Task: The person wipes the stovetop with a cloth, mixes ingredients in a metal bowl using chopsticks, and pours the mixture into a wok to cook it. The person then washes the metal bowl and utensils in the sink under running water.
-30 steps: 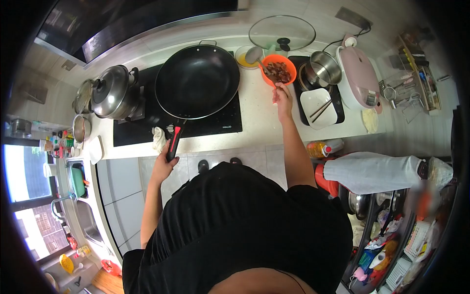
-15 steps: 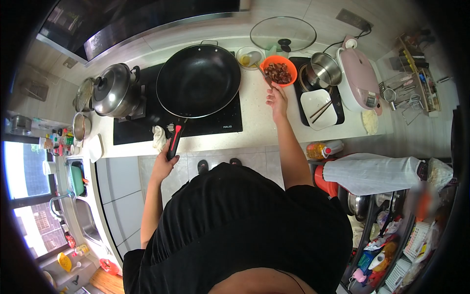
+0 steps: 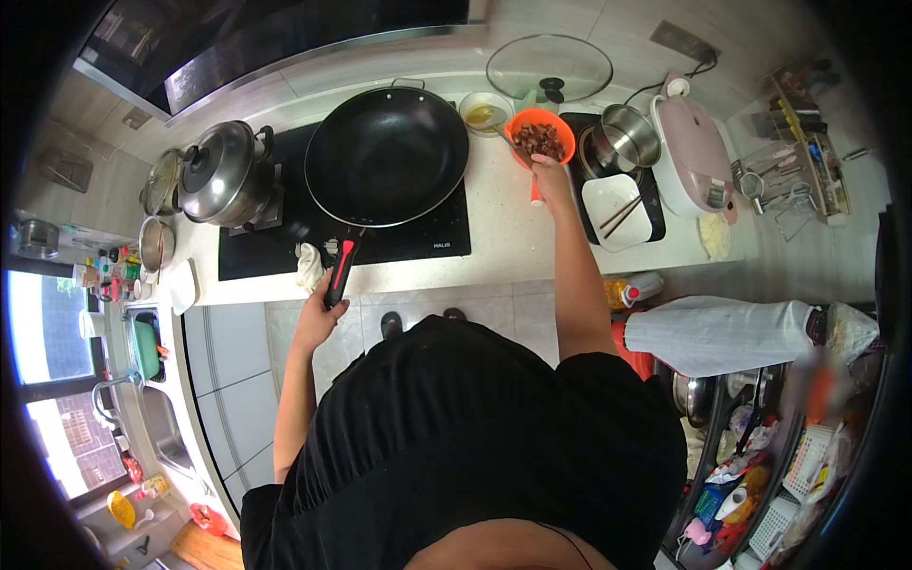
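My left hand (image 3: 320, 313) is closed round the black-and-red handle (image 3: 341, 274) of a large black wok (image 3: 387, 157). The wok looks bare inside and sits on the cooktop. On the right, my right hand (image 3: 554, 180) is closed at the front rim of an orange bowl (image 3: 514, 123) holding chopped dark-brown pieces (image 3: 538, 141). A long-handled metal spoon (image 3: 507, 139) runs from my fingers towards a small glass bowl (image 3: 465, 103) with yellowish liquid. My fingertips partly hide the grip. An orange handle (image 3: 537, 196) sticks out beside my wrist.
A lidded steel pot (image 3: 223, 176) stands left of the wok, a white cloth (image 3: 308, 267) at the cooktop's front. A glass lid (image 3: 570, 59) leans behind. To the right are a small saucepan (image 3: 635, 133), a white dish (image 3: 603, 195) with chopsticks (image 3: 622, 217) and a rice cooker (image 3: 693, 142).
My right hand has moved slightly right and nearer the orange bowl's contents, uncovering the orange handle. The spoon has shifted with it. My left hand stays on the wok handle.
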Demonstrator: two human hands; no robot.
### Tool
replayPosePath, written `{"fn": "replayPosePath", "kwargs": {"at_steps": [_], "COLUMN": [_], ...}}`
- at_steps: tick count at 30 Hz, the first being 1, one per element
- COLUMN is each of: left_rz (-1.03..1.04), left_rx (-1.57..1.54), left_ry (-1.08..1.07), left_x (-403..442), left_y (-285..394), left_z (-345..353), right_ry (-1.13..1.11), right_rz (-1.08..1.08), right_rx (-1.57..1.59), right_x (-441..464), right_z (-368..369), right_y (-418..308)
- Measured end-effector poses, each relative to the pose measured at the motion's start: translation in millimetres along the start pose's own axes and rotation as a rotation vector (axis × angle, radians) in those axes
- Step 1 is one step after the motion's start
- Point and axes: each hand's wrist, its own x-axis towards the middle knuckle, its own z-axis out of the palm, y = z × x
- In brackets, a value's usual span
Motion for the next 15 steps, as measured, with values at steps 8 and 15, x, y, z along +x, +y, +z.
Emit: {"fn": "replayPosePath", "kwargs": {"at_steps": [8, 15], "left_rz": [-0.010, 0.003], "left_rx": [-0.021, -0.029], "left_ry": [-0.015, -0.011], "left_x": [-1.7, -3.7], "left_y": [-1.3, 2.5], "left_z": [-1.9, -2.4], "right_ry": [0.002, 0.109], "right_rz": [-0.100, -0.043], "right_rx": [-0.477, -0.264], "right_x": [40.2, 3.8], "right_z": [10.1, 30.5], "right_y": [30.9, 35.5]}}
